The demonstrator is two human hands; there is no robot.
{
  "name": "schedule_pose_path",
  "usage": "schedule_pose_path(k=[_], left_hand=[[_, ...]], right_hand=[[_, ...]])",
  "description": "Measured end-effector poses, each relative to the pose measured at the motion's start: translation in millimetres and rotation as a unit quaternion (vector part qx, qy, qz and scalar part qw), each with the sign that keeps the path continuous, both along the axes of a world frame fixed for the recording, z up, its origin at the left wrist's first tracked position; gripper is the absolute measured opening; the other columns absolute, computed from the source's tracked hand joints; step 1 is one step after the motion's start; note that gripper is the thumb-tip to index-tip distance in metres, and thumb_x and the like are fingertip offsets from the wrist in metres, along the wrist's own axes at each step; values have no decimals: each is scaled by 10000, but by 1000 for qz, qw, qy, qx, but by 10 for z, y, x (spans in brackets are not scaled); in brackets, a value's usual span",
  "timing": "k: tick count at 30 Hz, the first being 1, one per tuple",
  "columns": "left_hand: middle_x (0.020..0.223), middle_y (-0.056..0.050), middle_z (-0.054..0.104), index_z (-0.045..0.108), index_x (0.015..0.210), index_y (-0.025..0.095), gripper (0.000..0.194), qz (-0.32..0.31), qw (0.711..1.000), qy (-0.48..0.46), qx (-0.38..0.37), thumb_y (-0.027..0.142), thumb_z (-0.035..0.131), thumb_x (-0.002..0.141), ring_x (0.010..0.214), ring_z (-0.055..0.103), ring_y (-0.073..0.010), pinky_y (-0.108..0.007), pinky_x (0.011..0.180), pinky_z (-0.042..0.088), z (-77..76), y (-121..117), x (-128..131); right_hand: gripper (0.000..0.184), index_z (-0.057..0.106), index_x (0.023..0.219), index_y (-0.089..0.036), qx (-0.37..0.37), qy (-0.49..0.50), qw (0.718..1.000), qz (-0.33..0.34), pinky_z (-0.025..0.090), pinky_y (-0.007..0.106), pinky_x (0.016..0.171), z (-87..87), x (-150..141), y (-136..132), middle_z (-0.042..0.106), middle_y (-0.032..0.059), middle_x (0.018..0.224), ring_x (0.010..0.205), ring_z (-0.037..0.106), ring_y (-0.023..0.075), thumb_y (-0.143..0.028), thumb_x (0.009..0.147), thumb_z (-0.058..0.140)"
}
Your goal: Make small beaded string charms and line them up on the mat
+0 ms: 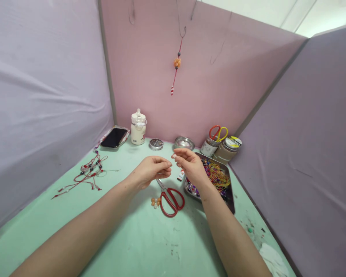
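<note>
My left hand (153,170) is raised over the middle of the table with thumb and fingers pinched. Whatever it may hold is too fine to see. Facing it, a short gap away, my right hand (190,164) is also pinched, with a tiny pale spot at its fingertips that I cannot make out. Below the hands lie red-handled scissors (173,202), their blades partly behind my left hand. A small cluster of orange and clear beads (155,202) rests against the scissors' left handle. Under my right forearm is a metal tray (231,192) of beads and coloured cords (217,175).
Red cords with dark beads (90,167) lie at left, near a phone (114,137). Along the back stand a white bottle (138,129), a round case (156,144), a metal dish (184,143) and jars (210,147). A beaded pendant (177,62) hangs from a hook.
</note>
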State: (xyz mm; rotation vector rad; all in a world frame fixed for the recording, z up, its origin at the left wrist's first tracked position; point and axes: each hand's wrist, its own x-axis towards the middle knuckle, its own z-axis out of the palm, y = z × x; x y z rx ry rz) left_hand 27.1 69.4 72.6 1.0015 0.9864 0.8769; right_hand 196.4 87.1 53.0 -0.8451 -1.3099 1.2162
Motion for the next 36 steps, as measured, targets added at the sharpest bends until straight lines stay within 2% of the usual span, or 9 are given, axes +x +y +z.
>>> schedule_pose_path(k=[7,11,15,18,24,31,36], left_hand=[[671,-21,638,657,730,132,237,1,1000,11,10,328,766,653,629,597,-107,-329,784,516,7,-6,9],[672,-23,638,658,725,133,214,11,1000,20,19,313,755,662,644,599,-112,-324,777,516,12,-8,24],[682,-20,636,669,738,132,198,10,998,8,55,299,748,667,663,603,-118,-311,766,517,-40,10,39],[703,-21,638,678,761,138,221,-1,996,-16,87,323,753,666,685,605,-123,-310,774,515,-80,25,44],[706,-10,626,685,769,154,242,30,992,-59,109,356,763,661,699,586,-118,-320,805,505,-87,47,38],[721,-17,636,673,763,145,266,41,990,-76,111,362,776,648,722,598,-123,-333,828,510,-118,69,33],[717,-26,665,673,758,136,251,35,990,-88,101,337,782,654,728,631,-132,-343,854,517,-118,65,45]], right_hand=[[188,695,844,-225,5,-29,1000,9,390,245,586,0,2,-5,657,-6,786,609,491,93,-332,699,747],[198,688,870,-235,8,-12,1000,24,385,238,595,-20,5,2,649,-16,787,612,491,86,-301,696,754],[172,700,820,-228,4,-35,999,24,388,243,606,-36,16,2,643,-19,746,622,503,92,-323,688,755],[201,718,865,-233,-9,-49,998,32,397,250,603,-35,18,-3,649,-11,746,619,505,101,-355,706,733],[208,712,919,-252,-31,33,998,47,430,260,635,-16,-9,3,674,11,852,690,549,117,-351,736,706],[175,692,836,-239,-14,28,999,13,420,256,632,-26,-63,-22,651,-11,798,637,513,99,-327,696,749],[128,673,795,-224,8,10,1000,-27,404,251,603,42,-95,-82,622,-15,768,606,481,92,-329,734,715]])
